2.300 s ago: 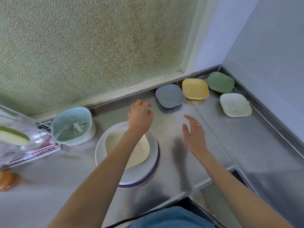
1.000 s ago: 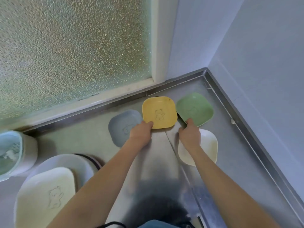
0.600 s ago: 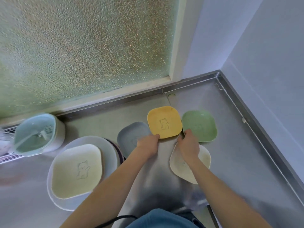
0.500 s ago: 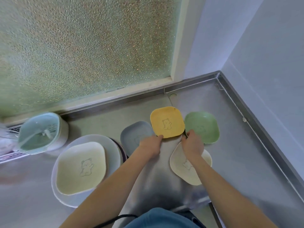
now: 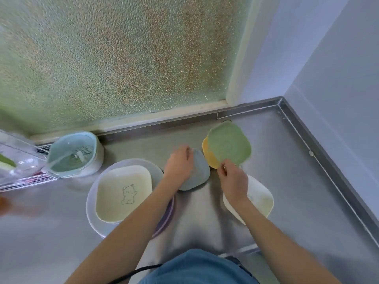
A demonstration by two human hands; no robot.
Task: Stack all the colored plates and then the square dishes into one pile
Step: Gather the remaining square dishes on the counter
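Observation:
My right hand (image 5: pixel 233 179) pinches the near edge of a green square dish (image 5: pixel 229 144), which lies over most of a yellow square dish (image 5: pixel 209 158). My left hand (image 5: pixel 178 162) grips the far edge of a grey-blue square dish (image 5: pixel 200 171) just left of them. A cream square dish (image 5: pixel 260 199) lies on the counter, partly under my right wrist. At the left stands the pile: a white round plate (image 5: pixel 92 201) over a purple one (image 5: pixel 166 220), with a cream bear-printed square dish (image 5: pixel 123 193) on top.
A teal strainer bowl (image 5: pixel 75 154) stands behind the pile by the frosted window. A wire dish rack (image 5: pixel 20 171) is at the far left. The steel counter has a raised rim (image 5: pixel 328 173) along the right wall and the back.
The green dish has been lifted from beside the yellow dish onto it by my right hand. My left hand has shifted from the yellow dish's edge onto the grey-blue dish.

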